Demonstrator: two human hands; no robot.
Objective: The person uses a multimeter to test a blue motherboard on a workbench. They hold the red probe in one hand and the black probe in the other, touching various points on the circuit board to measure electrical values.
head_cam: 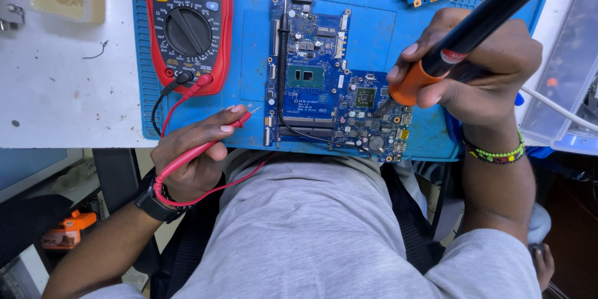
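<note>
Nearest, the left hand (190,159) gripped the red probe (212,140) off the circuit board (333,96), which lay on the blue mat (374,31). The right hand (479,71) clasped the soldering iron (464,40); its tip wanted steadying on one joint. Beyond sat the multimeter (189,22).

Bright even overhead light, soft shadows, sharp focus, wide-angle edge bending.

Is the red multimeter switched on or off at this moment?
On. The multimeter has characters lit on its display, and its dial is turned to a setting; both leads are plugged in.
</note>
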